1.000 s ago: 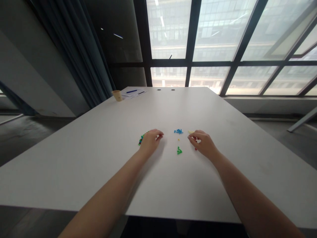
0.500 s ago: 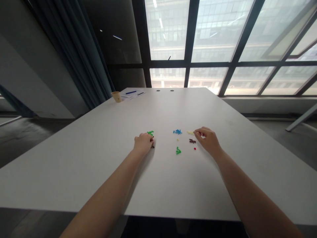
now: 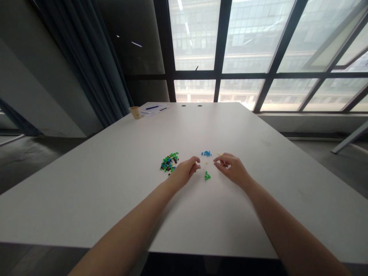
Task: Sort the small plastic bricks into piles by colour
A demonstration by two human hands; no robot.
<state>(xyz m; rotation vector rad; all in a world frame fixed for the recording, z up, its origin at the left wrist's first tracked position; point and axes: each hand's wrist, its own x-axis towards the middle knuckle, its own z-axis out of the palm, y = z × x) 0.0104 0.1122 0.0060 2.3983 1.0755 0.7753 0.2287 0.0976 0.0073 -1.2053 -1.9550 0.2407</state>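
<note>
My left hand (image 3: 186,170) hovers over the middle of the white table, its fingers curled toward the thumb. Whatever may be at its fingertips is too small to name. Behind it on the left lies a mixed pile of tiny green, blue and dark brown pieces (image 3: 166,164). My right hand (image 3: 232,167) has thumb and forefinger pinched near a single yellow piece (image 3: 206,163); I cannot make out what is in the pinch. It partly covers brown pieces and yellow pieces (image 3: 220,154). Blue pieces (image 3: 206,153) lie beyond the hands, green pieces (image 3: 207,176) nearer me.
A paper cup (image 3: 135,112) stands at the table's far left edge, beside paper sheets (image 3: 155,111) with a blue pen (image 3: 152,107) on them. Two round dark inserts sit near the far edge of the white table (image 3: 184,130). Windows rise beyond it.
My left hand has left the mixed pile and moved right, uncovering the pile. My right hand has shifted left and slightly nearer me, now over the brown pieces and hiding the red piece.
</note>
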